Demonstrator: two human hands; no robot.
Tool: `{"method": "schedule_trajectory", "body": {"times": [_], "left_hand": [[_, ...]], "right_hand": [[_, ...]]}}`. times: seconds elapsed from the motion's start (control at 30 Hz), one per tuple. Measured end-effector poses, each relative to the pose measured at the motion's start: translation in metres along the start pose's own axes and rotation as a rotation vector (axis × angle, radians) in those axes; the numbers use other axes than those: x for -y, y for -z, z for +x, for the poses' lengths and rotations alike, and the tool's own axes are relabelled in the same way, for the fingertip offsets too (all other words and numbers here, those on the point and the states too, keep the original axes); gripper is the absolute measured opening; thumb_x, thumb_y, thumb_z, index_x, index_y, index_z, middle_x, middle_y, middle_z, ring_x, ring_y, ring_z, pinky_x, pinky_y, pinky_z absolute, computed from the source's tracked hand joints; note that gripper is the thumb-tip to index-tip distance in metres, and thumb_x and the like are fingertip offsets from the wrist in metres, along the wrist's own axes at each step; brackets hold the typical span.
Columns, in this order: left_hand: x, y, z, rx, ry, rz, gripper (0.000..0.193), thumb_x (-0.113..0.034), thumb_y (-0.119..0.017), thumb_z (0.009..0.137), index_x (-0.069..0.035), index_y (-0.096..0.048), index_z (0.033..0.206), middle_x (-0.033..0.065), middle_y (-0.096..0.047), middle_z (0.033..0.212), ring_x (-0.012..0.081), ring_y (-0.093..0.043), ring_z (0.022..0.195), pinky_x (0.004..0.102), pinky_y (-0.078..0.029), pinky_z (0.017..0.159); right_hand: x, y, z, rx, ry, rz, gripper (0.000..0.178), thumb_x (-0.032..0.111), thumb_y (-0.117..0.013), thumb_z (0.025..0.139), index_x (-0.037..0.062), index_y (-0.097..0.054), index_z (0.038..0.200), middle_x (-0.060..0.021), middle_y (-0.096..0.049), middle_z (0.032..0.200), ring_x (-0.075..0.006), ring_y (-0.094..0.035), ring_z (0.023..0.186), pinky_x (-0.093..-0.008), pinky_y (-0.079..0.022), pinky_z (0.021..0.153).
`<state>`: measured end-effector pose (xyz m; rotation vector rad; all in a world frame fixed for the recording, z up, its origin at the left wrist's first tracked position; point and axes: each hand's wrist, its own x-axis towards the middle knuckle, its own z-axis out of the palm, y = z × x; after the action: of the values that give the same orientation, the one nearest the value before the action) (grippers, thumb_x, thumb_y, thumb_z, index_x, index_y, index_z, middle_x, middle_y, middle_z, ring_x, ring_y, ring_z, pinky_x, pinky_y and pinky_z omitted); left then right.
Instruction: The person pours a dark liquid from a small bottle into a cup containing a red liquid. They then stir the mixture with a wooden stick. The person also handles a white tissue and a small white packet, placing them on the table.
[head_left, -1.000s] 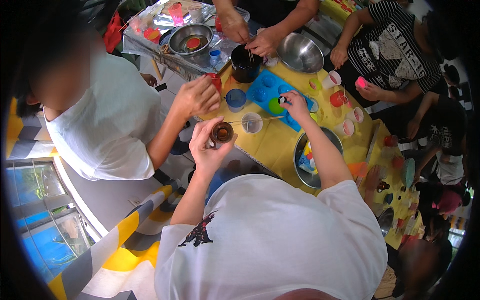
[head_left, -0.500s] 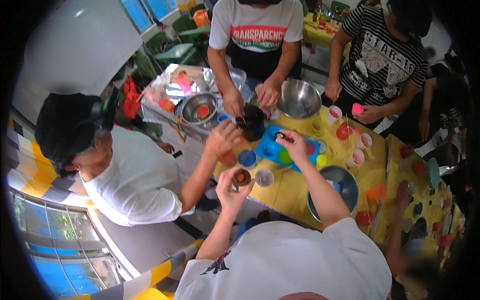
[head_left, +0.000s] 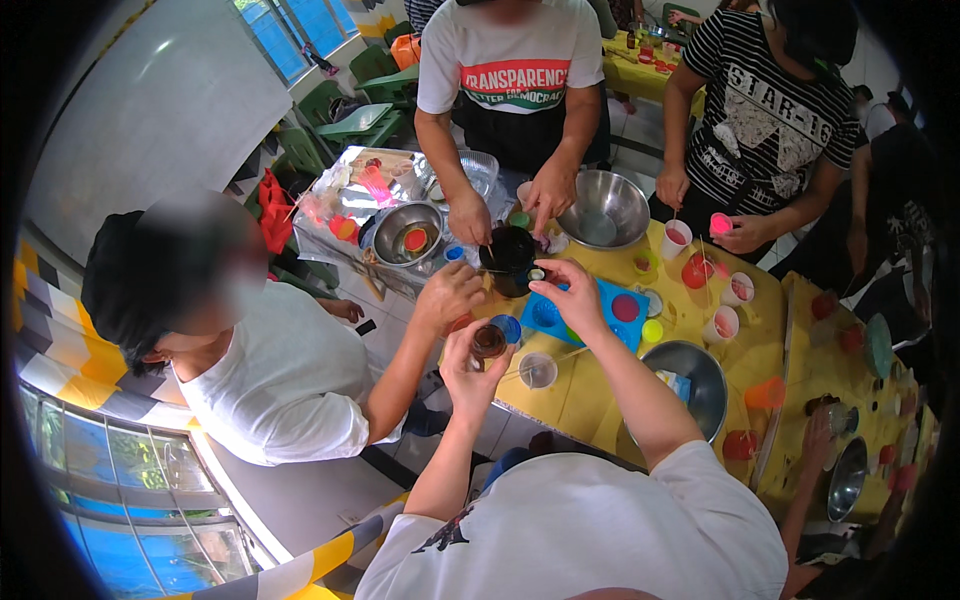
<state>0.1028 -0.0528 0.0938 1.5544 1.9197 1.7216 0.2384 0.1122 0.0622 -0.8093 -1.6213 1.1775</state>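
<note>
My left hand (head_left: 468, 375) is closed around a small brown round jar (head_left: 488, 341), seen from above. My right hand (head_left: 568, 298) pinches a small dark-rimmed cap with a pale inside (head_left: 537, 274), at the edge of a dark pot (head_left: 506, 250). Beneath my right hand lies a blue mould (head_left: 543, 316) with round cavities, some filled with colour. A blue cup (head_left: 509, 327) stands just beyond my left hand. Near my right forearm is a clear cup with a stick (head_left: 538, 371).
Left of me a person's hand (head_left: 450, 298) reaches toward the pot; opposite, another person's hands (head_left: 470, 220) work over it. Steel bowls (head_left: 600, 210) (head_left: 715, 375) and several cups of pink stuff (head_left: 677, 238) crowd the yellow-covered table (head_left: 580, 405). A third person holds a pink cup (head_left: 720, 223).
My right hand with the cap has shifted left toward the dark pot. My left hand has tilted the brown jar and come slightly nearer to the right hand. The view has shifted a little.
</note>
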Motion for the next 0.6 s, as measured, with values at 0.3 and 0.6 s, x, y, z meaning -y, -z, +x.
{"method": "schedule_trajectory", "body": {"times": [0.3, 0.6], "left_hand": [[0.002, -0.001, 0.018, 0.002, -0.027, 0.123, 0.050, -0.010, -0.087, 0.068, -0.003, -0.068, 0.114, 0.0104, -0.067, 0.102, 0.0220, -0.066, 0.094, 0.0316, -0.052, 0.086], [0.009, 0.002, 0.033, 0.039, -0.084, 0.160, 0.049, -0.006, -0.083, 0.067, -0.005, -0.069, 0.114, 0.0113, -0.066, 0.098, 0.0239, -0.066, 0.087, 0.0321, -0.053, 0.080]], "right_hand": [[0.019, 0.000, -0.005, -0.002, 0.046, 0.033, 0.035, 0.008, -0.082, 0.077, 0.0028, -0.071, 0.109, -0.0071, -0.067, 0.092, -0.0163, -0.066, 0.079, -0.0290, -0.053, 0.073], [0.063, 0.004, -0.028, 0.062, 0.141, -0.084, 0.037, 0.011, -0.084, 0.074, 0.0041, -0.071, 0.108, -0.0046, -0.066, 0.097, -0.0154, -0.064, 0.082, -0.0283, -0.052, 0.075]]}}
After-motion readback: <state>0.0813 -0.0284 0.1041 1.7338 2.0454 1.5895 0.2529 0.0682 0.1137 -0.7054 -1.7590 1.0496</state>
